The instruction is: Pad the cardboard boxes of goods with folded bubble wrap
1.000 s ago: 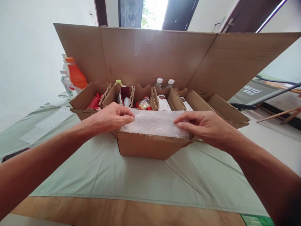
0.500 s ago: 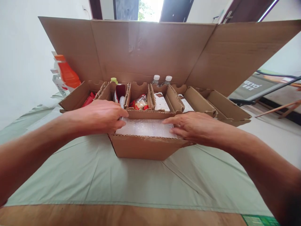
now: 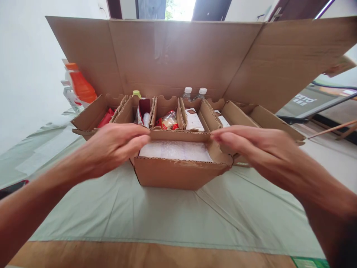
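A small open cardboard box (image 3: 178, 173) stands on the pale green cloth in front of me. A sheet of bubble wrap (image 3: 174, 150) lies flat inside it, filling the top. My left hand (image 3: 117, 147) hovers at the box's left side, fingers pressed together at the left end of the rear flap (image 3: 181, 134). My right hand (image 3: 251, 145) mirrors it on the right, fingertips pinched at that flap's right end. Neither hand touches the bubble wrap.
Behind stands a large cardboard carton (image 3: 173, 56), lid flaps upright, with divided compartments holding red packets (image 3: 167, 122), a white card box (image 3: 193, 121) and two clear bottles (image 3: 195, 93). An orange bottle (image 3: 80, 85) stands at its left. The green cloth (image 3: 167, 216) ends at a wooden edge.
Both hands have lifted off the bubble wrap, which they had pressed down into the small box, and now pinch at the ends of its rear flap.
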{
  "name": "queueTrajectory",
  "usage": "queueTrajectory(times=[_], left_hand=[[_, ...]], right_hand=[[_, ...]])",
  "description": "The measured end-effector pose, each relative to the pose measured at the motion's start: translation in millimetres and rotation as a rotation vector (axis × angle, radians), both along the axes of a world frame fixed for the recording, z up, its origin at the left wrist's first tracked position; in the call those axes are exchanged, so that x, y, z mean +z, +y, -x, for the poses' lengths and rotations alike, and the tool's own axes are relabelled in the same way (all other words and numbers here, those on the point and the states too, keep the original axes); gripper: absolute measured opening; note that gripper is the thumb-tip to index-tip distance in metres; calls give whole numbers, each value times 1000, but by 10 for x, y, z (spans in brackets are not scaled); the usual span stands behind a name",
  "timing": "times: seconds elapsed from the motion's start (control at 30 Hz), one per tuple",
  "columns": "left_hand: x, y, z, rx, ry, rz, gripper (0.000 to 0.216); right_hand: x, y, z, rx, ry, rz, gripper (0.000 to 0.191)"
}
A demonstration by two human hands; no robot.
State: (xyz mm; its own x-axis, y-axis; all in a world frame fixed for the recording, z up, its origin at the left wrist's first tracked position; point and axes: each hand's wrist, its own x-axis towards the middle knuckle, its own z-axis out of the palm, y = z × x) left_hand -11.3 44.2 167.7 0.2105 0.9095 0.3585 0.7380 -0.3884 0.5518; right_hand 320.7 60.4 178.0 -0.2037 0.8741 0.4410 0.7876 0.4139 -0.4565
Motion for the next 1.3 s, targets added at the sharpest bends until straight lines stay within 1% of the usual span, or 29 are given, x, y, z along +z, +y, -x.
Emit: queueTrajectory(times=[0.03,0.07,0.1,0.13,0.17,0.23,0.27,0.3,0.33,0.4,0.47,0.5,0.57,0.63,0.7,0.73,0.8,0.87,0.93,1.0,1.07,1.13,1.2,1.3], left_hand=[[-85,-162,73,29,-13,-30,35],[-210,-318,138,128,-66,-77,34],[-371,-456,187,225,-133,-118,32],[-556,-562,216,279,-182,-86,35],[-753,-629,221,278,-207,6,45],[-1115,-635,149,232,-303,139,66],[-1254,-581,78,190,-358,183,75],[-1353,-505,-11,143,-421,209,82],[-1413,-422,-112,101,-492,216,86],[-1438,-309,-328,49,-636,196,89],[-1419,-366,-523,40,-717,163,88],[-1423,-472,-600,40,-714,151,86],[-1487,-797,-692,38,-651,136,82],[-1597,-1162,-680,35,-612,102,78],[-1673,-1428,-548,49,-612,101,75],[-1674,-1496,-442,81,-614,128,73],[-1583,-1496,-197,178,-610,205,69],[-1405,-1373,5,267,-612,229,66],[-1235,-1229,94,273,-622,176,67],[-1155,-1144,74,237,-623,112,70],[-1189,-1145,-2,201,-606,92,74],[-1308,-1232,-69,214,-595,101,76],[-1463,-1396,-75,284,-609,94,75],[-1680,-1717,64,438,-620,45,79]], right_hand=[[-61,-141,-95,-58,24,-17,46],[-159,-268,-188,-153,78,-52,42],[-290,-371,-270,-232,138,-61,38],[-446,-442,-331,-256,215,-23,36],[-616,-478,-362,-228,276,41,40],[-945,-456,-320,-121,371,157,57],[-1079,-413,-252,-61,399,187,62],[-1183,-363,-163,-14,421,196,63],[-1254,-318,-67,22,434,198,60],[-1317,-292,80,37,445,191,54],[-1339,-413,94,-33,450,148,54],[-1361,-535,41,-85,448,116,56],[-1455,-865,-139,-191,433,47,58],[-1583,-1209,-299,-261,381,65,54],[-1668,-1444,-284,-229,380,67,55],[-1671,-1496,-187,-197,390,95,57],[-1591,-1459,140,-134,432,151,59],[-1440,-1286,501,-107,496,178,53],[-1319,-1090,737,-82,558,148,50],[-1300,-966,801,-79,617,93,51],[-1382,-930,749,-92,655,74,53],[-1509,-944,687,-80,678,108,55],[-1617,-950,709,-16,691,164,55],[-1680,-835,971,152,712,256,57]])
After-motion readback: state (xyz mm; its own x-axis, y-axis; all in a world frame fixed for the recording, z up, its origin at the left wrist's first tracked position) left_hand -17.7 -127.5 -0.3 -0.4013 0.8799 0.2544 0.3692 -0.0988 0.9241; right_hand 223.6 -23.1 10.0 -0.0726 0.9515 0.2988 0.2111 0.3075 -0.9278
